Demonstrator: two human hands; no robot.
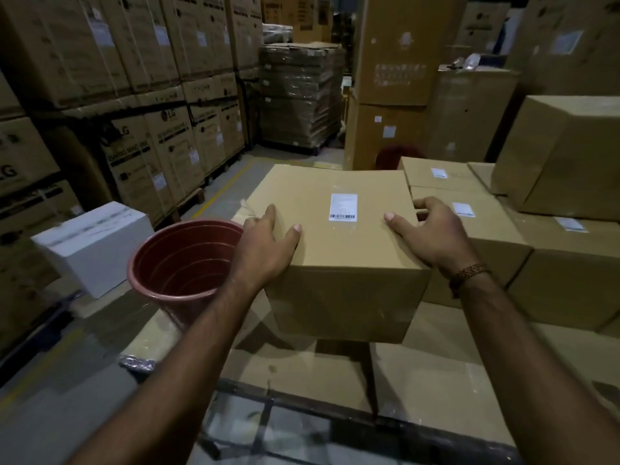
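Note:
A brown cardboard box (339, 243) with a white barcode label on top sits in front of me on a layer of flat cartons. My left hand (265, 243) grips its left top edge, thumb on the lid and fingers down the side. My right hand (432, 229) grips the right top edge the same way, thumb on the lid; a bead bracelet circles that wrist. The box stands level, its near face toward me.
A red plastic bucket (181, 266) stands just left of the box. A white carton (94, 243) lies further left. More labelled cartons (503, 229) crowd the right, with a large box (563, 156) on them. Tall carton stacks (141, 95) line the aisle.

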